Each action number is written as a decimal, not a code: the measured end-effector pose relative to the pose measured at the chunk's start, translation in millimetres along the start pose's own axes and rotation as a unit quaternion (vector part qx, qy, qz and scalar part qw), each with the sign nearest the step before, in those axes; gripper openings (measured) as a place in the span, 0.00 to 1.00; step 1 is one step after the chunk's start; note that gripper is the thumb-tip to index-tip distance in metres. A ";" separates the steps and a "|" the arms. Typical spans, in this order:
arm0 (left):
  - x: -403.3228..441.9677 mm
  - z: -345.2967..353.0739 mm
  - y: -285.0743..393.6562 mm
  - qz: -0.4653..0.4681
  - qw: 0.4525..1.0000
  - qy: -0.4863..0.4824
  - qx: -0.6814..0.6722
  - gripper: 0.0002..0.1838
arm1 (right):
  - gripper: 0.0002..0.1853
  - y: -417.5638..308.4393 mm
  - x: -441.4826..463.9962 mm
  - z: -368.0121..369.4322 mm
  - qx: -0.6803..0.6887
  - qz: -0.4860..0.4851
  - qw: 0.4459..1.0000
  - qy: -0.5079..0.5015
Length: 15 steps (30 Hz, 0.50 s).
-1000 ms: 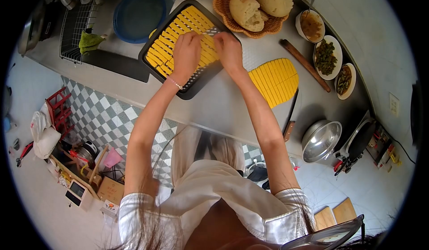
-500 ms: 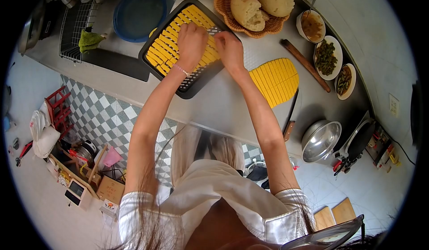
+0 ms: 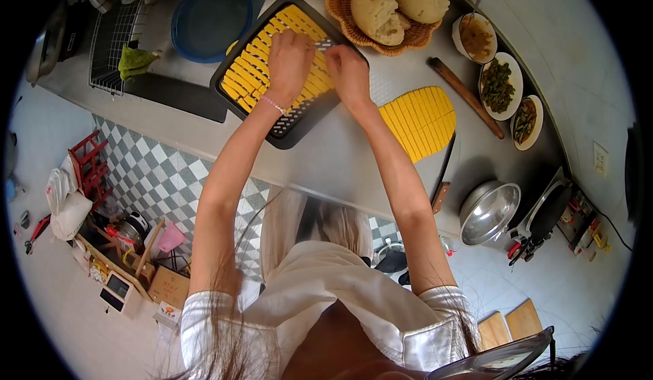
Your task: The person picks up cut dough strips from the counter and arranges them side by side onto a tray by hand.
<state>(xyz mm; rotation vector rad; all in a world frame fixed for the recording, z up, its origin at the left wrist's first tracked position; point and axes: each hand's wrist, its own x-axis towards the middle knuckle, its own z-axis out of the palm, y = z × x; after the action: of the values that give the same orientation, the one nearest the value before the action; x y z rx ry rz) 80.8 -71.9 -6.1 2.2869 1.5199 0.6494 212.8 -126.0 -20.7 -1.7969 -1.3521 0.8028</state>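
Note:
A black tray (image 3: pixel 289 139) with a perforated bottom sits on the counter, and rows of yellow strips (image 3: pixel 246 74) cover much of it. Over the middle of the strips is my left hand (image 3: pixel 291 64), fingers bent down; what its fingertips touch is hidden. My right hand (image 3: pixel 348 74) is at the tray's right side with its fingers drawn together, and anything between them is too small to tell. Right of the tray, a flattened yellow slab (image 3: pixel 420 123) lies cut into strips. A knife (image 3: pixel 442 193) with a wooden handle lies beside the slab.
A wicker basket (image 3: pixel 340 3) of bread stands behind the tray. A wooden rod (image 3: pixel 466 98), several food bowls and a metal bowl (image 3: pixel 490 213) are on the right. To the left are a blue basin (image 3: pixel 211 23) in the sink and a wire rack (image 3: pixel 109 57).
Compared with a second ago, my left hand has shifted slightly right and away from me over the tray. My right hand stays almost in place.

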 end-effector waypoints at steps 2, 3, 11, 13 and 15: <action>-3.7 -3.4 0.6 -0.010 1.000 -0.013 -0.020 0.08 | 0.05 0.3 0.2 -0.1 0.000 0.000 1.000 -0.001; -5.7 -5.2 0.6 -0.015 0.999 -0.020 -0.030 0.09 | 0.05 0.8 0.5 -0.1 -0.002 -0.002 1.000 -0.001; -31.7 -1.0 -4.2 0.128 0.989 -0.055 -0.053 0.17 | 0.05 1.8 4.2 -3.3 -0.034 -0.027 0.999 -0.008; -32.6 0.5 -3.7 0.135 0.988 -0.055 -0.045 0.18 | 0.05 4.3 4.6 -5.2 -0.048 -0.045 0.998 -0.003; -32.6 2.4 -5.8 0.140 0.988 -0.054 -0.037 0.18 | 0.06 4.0 3.8 -8.5 -0.067 -0.031 0.997 -0.004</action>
<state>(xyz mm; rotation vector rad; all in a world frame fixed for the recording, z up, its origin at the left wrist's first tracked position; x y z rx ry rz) 66.8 -99.8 -17.4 2.4558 1.1180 0.6287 222.8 -124.6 -19.6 -1.8462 -1.4890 0.7010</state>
